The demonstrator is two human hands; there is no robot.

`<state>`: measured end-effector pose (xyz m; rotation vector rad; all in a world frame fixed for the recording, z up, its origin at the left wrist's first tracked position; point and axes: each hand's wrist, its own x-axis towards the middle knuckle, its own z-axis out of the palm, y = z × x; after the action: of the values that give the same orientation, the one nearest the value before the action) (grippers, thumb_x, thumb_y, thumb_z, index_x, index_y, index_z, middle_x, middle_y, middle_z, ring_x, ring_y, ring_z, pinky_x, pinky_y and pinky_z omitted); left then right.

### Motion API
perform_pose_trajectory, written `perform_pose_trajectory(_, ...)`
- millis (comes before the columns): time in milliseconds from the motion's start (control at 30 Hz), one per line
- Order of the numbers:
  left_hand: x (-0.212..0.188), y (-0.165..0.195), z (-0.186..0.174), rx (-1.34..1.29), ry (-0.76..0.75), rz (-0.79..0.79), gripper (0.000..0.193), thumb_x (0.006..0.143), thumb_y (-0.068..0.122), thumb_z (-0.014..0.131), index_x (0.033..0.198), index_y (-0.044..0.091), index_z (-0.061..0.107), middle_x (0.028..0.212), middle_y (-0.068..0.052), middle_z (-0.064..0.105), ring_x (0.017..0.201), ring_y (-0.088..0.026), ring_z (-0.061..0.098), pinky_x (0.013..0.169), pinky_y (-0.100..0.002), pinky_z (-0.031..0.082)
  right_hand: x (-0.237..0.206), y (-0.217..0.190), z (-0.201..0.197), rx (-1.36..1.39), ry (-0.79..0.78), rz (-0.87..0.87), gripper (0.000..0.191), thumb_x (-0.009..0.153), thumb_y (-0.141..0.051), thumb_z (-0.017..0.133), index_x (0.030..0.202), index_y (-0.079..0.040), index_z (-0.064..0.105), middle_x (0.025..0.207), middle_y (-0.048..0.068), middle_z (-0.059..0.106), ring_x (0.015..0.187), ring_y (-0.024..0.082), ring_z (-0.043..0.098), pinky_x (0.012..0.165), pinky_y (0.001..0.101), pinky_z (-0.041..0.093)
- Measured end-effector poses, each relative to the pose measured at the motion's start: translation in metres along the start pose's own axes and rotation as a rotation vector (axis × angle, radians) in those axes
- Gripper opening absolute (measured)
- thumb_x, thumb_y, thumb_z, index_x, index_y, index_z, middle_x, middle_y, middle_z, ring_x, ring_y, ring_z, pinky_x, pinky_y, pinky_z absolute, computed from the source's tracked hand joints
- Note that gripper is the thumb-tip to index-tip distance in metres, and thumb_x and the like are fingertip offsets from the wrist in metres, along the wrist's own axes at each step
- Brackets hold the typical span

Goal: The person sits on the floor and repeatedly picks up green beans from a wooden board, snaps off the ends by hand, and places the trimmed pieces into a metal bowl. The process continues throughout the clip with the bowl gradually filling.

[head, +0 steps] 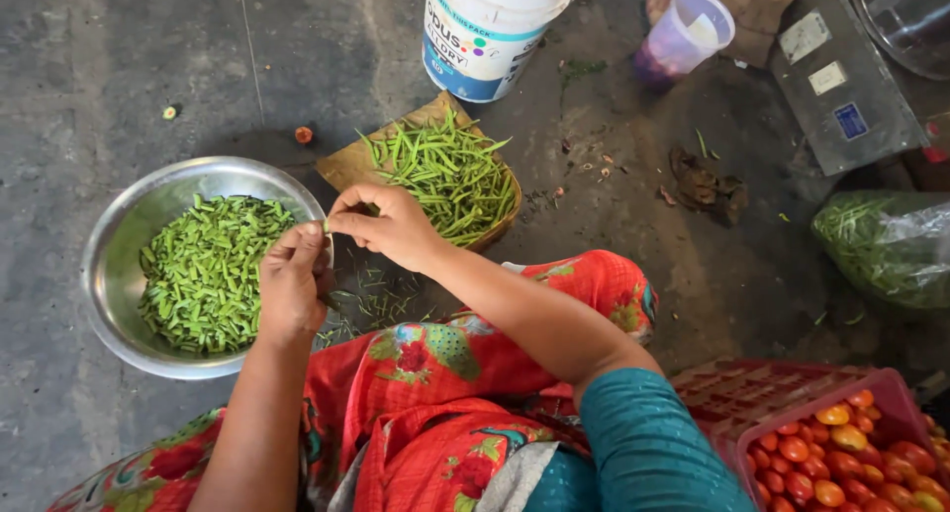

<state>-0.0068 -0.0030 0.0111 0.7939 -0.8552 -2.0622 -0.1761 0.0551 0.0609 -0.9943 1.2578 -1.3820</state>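
- I am pinching a thin green bean pod (326, 225) between both hands, just over the right rim of the wide round steel bowl (109, 275); only a short bit of the pod is showing between my fingertips.
- My left hand (292, 279) is clenching around the near end, with the fingers (302, 243) curled tight on the pod; my right hand (391, 225) is gripping the far end between thumb and forefinger.
- I am judging that the hold is working best with both grips close together, so each piece is snapping short, like the chopped green bean pieces (203, 275) already filling the bowl.
- I am keeping the pod above the bowl's rim rather than beside it, since stray strings and bits (371, 304) are already lying on the grey concrete floor (89, 87) between the bowl and my red flowered skirt (435, 373).
- The pile of whole long green beans (445, 171) is lying on a brown flat piece of card (346, 161), just beyond my right hand, within easy reach.
- Well apart, at my right, a pink plastic crate of red and orange tomatoes (841, 453) is standing; I am judging that my elbow is needing to stay clear of it.
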Motion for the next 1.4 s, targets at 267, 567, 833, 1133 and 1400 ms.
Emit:
perform_pose_trajectory(267,0.007,-0.003,-0.001,0.020,0.072,-0.067,0.008,0.096,0.010,0.070,0.091,0.005,0.073,0.076,0.004,0.060,0.056,-0.003,0.041,0.045,-0.019,0.027,-0.004,0.001,0.001,-0.819,0.119,-0.577,0.017,0.095,-0.014,0.076,0.101,-0.003,0.064,0.094,0.007,0.059,0.080,0.021,0.063,0.069,0.0297,0.051)
perform_pose_trajectory(567,0.012,-0.010,-0.008,-0.060,0.111,-0.176,0.012,0.090,0.013,0.069,0.093,0.003,0.074,0.073,0.002,0.061,0.055,-0.004,0.045,0.044,-0.020,0.029,-0.016,-0.008,0.008,-1.377,-0.062,-0.925,0.012,0.097,-0.012,0.063,0.103,-0.002,0.061,0.100,0.009,0.053,0.087,0.029,0.062,0.075,0.0353,0.055)
perform_pose_trajectory(833,0.011,0.008,-0.015,0.044,0.037,-0.027,0.022,0.103,0.020,0.067,0.105,0.001,0.076,0.069,0.006,0.056,0.056,-0.003,0.042,0.049,-0.020,0.031,-0.029,-0.028,0.024,-1.182,-0.377,-0.484,0.024,0.095,-0.030,0.072,0.090,-0.009,0.064,0.091,0.009,0.059,0.077,0.031,0.065,0.065,0.0416,0.052)
perform_pose_trajectory(1133,0.003,0.012,0.007,0.315,-0.174,0.093,0.031,0.095,0.004,0.067,0.125,-0.001,0.068,0.105,-0.001,0.076,0.091,-0.006,0.068,0.085,-0.022,0.054,-0.017,-0.043,-0.007,-1.035,-0.108,-0.603,0.012,0.091,-0.012,0.076,0.101,-0.008,0.072,0.095,0.009,0.060,0.084,0.029,0.068,0.072,0.0389,0.056)
perform_pose_trajectory(1400,0.007,0.007,0.001,0.408,-0.206,0.140,0.017,0.094,0.006,0.071,0.107,-0.003,0.076,0.099,-0.005,0.078,0.088,-0.009,0.070,0.084,-0.024,0.055,-0.017,-0.035,-0.012,-1.130,-0.069,-0.740,0.011,0.090,-0.004,0.075,0.101,-0.007,0.070,0.094,0.011,0.058,0.082,0.028,0.065,0.070,0.0383,0.053)
